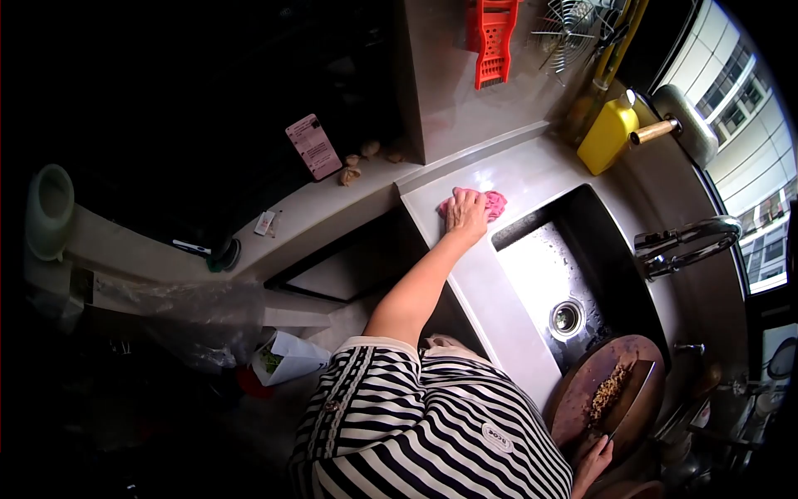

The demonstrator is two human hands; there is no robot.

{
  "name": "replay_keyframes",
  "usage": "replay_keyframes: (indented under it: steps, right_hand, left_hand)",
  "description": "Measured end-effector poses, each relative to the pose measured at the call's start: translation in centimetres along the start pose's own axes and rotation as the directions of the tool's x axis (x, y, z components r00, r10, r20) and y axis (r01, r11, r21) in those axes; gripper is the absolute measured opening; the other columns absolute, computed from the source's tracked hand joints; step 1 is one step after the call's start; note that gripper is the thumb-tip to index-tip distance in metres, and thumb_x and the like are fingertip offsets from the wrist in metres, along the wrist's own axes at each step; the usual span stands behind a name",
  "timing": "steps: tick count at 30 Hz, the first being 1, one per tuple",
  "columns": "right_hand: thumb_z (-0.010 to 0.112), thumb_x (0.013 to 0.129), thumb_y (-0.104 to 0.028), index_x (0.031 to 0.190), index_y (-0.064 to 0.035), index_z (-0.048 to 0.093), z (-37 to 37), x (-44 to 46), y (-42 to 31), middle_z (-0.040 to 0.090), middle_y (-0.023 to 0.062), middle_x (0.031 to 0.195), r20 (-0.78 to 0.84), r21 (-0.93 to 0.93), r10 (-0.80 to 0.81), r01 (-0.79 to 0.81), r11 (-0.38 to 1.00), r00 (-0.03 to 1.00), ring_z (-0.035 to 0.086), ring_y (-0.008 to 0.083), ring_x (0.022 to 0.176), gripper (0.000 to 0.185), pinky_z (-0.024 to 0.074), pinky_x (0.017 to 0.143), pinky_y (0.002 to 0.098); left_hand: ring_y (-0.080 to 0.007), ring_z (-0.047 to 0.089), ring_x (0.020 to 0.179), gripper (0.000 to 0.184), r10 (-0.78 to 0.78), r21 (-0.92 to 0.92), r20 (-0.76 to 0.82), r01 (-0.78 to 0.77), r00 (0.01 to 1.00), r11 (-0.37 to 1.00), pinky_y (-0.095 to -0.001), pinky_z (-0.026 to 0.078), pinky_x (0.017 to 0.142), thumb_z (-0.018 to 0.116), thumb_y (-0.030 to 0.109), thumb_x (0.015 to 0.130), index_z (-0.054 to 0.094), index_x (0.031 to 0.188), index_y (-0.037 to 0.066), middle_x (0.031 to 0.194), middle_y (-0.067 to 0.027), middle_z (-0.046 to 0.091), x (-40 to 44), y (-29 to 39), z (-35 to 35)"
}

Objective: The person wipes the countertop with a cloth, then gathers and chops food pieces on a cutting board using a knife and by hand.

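Observation:
My left hand (467, 216) presses a crumpled pink cloth (496, 205) onto the light counter (519, 320), left of the sink. Its fingers are curled over the cloth. At the lower right, my right hand (593, 462) is closed at the handle end of a kitchen knife (635, 397). The wide blade lies across a round wooden cutting board (573, 399). Beside the blade is a pile of chopped brown bits (611, 391). The knife's handle is mostly hidden by my fingers.
The black sink (611, 249) with a curved faucet (690, 241) lies between cloth and board. Behind it stands a yellow bottle (608, 137). A red grater (496, 41) hangs on the wall. A phone (314, 146) leans on the left ledge near garlic-like bulbs (350, 175).

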State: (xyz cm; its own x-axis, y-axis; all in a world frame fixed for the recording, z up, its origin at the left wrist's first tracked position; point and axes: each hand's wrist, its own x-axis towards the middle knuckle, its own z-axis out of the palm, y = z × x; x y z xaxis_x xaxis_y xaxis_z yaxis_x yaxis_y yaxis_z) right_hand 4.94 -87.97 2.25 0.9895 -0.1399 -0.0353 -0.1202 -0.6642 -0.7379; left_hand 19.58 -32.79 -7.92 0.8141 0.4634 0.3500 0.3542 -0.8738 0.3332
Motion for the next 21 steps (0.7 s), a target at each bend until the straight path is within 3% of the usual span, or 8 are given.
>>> replay_keyframes:
  steps: [10, 11, 13, 15, 16, 17, 19, 21]
  right_hand:
    - [0.046, 0.098, -0.025, 0.085, 0.0052, 0.048, -0.7, -1.1, -1.0, 0.043, 0.0042, 0.066, -0.101, -0.068, -0.048, 0.041, 0.997, 0.994, 0.037, 0.0149, 0.062, 0.033, 0.0353, 0.057, 0.0306]
    - [0.046, 0.098, -0.026, 0.088, 0.0059, 0.050, -1.5, -1.3, 0.9, 0.046, 0.0049, 0.069, -0.060, -0.012, 0.023, -0.023, 1.000, 0.998, 0.039, 0.0149, 0.064, 0.033, 0.0369, 0.058, 0.0298]
    - [0.052, 0.092, -0.039, 0.119, 0.0108, 0.053, -1.6, -2.6, -5.7, 0.056, 0.0310, 0.117, -0.118, -0.157, 0.273, -0.289, 0.944, 0.955, 0.054, 0.0398, 0.108, 0.057, 0.0413, 0.095, 0.0378]
    - [0.046, 0.098, -0.026, 0.091, 0.0070, 0.051, -1.3, -2.1, 0.9, 0.050, 0.0072, 0.072, -0.022, -0.051, 0.090, -0.091, 0.995, 0.996, 0.041, 0.0158, 0.066, 0.034, 0.0393, 0.062, 0.0300]
    - [0.047, 0.098, -0.026, 0.091, 0.0081, 0.052, 0.3, -2.3, 3.1, 0.053, 0.0094, 0.074, -0.157, -0.077, 0.035, -0.048, 0.996, 0.987, 0.044, 0.0171, 0.068, 0.035, 0.0408, 0.064, 0.0313]
    - [0.047, 0.098, -0.026, 0.093, 0.0085, 0.052, 0.5, -2.3, 3.6, 0.055, 0.0110, 0.075, -0.150, -0.037, 0.000, -0.006, 0.999, 0.989, 0.045, 0.0179, 0.069, 0.035, 0.0414, 0.065, 0.0322]
    - [0.047, 0.098, -0.026, 0.095, 0.0086, 0.053, -0.6, -2.1, 1.2, 0.056, 0.0110, 0.077, -0.029, 0.001, 0.100, -0.100, 0.995, 0.995, 0.046, 0.0173, 0.070, 0.035, 0.0417, 0.066, 0.0318]
    - [0.047, 0.098, -0.026, 0.096, 0.0087, 0.053, -1.5, -2.1, 1.2, 0.056, 0.0113, 0.077, -0.008, -0.060, 0.145, -0.145, 0.988, 0.989, 0.046, 0.0174, 0.070, 0.035, 0.0418, 0.066, 0.0319]
  left_hand:
    - [-0.0299, 0.052, 0.093, 0.013, 0.061, -0.022, -0.157, -0.065, 0.986, 0.998, -0.0441, 0.040, 0.080, 0.061, 0.021, 0.079, 0.058, 0.086, 0.010, 0.088, -0.0077, 0.061, 0.4, -1.0, 1.5]
    - [-0.0298, 0.052, 0.092, 0.013, 0.062, -0.019, -0.173, -0.066, 0.983, 0.998, -0.0439, 0.040, 0.079, 0.061, 0.021, 0.079, 0.058, 0.085, 0.010, 0.088, -0.0074, 0.061, 0.3, -1.2, 1.7]
    - [-0.0296, 0.051, 0.091, 0.011, 0.065, -0.017, -0.205, -0.070, 0.976, 0.997, -0.0434, 0.040, 0.077, 0.061, 0.020, 0.079, 0.058, 0.084, 0.011, 0.088, -0.0067, 0.060, 0.1, -1.2, 1.9]
    - [-0.0294, 0.051, 0.091, 0.010, 0.043, -0.006, -0.233, -0.046, 0.971, 0.999, -0.0429, 0.040, 0.075, 0.061, 0.020, 0.079, 0.057, 0.084, 0.011, 0.088, -0.0063, 0.060, -0.1, -0.6, 1.8]
    - [-0.0292, 0.051, 0.091, 0.010, 0.032, 0.000, -0.249, -0.033, 0.968, 0.999, -0.0426, 0.040, 0.074, 0.061, 0.020, 0.079, 0.057, 0.083, 0.011, 0.088, -0.0061, 0.059, -0.2, -0.5, 1.6]
    - [-0.0293, 0.051, 0.091, 0.010, 0.027, -0.004, -0.243, -0.029, 0.970, 1.000, -0.0425, 0.040, 0.075, 0.061, 0.020, 0.079, 0.057, 0.083, 0.011, 0.088, -0.0060, 0.059, -0.2, -0.5, 1.7]
    - [-0.0293, 0.050, 0.092, 0.010, 0.022, -0.010, -0.231, -0.025, 0.973, 1.000, -0.0424, 0.040, 0.075, 0.060, 0.020, 0.080, 0.057, 0.083, 0.011, 0.088, -0.0059, 0.059, -0.2, -0.6, 1.7]
    - [-0.0295, 0.050, 0.092, 0.009, 0.035, -0.030, -0.223, -0.043, 0.974, 0.999, -0.0426, 0.040, 0.075, 0.060, 0.020, 0.080, 0.057, 0.083, 0.011, 0.088, -0.0058, 0.059, -0.2, -0.8, 1.7]
